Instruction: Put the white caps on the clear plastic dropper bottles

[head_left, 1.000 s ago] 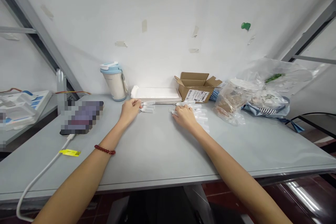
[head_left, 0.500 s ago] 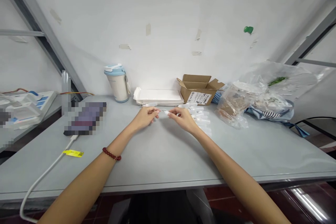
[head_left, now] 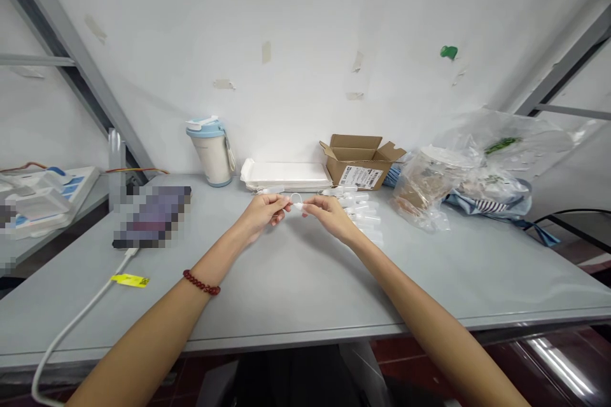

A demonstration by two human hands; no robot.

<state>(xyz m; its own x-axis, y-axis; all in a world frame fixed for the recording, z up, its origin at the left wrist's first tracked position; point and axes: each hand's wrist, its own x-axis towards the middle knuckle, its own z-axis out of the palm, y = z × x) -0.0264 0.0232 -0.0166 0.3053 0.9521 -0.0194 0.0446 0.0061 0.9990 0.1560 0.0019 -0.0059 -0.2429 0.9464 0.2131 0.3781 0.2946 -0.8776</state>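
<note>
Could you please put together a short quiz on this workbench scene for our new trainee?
1. Which wrist wears the red bead bracelet: left or right?
2. True or false: the open cardboard box stands to the right of the blue-lidded tumbler.
3. What do the left hand and right hand hold between them?

Key:
1. Left
2. True
3. A small white plastic piece with a thin loop

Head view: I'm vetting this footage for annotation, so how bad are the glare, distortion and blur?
In the head view, the wide lens bows the grey table's front edge, glare whitens the wall above the white tray, a mosaic blurs the cabled device, and the small translucent piece between the left hand and right hand shows little detail.
</note>
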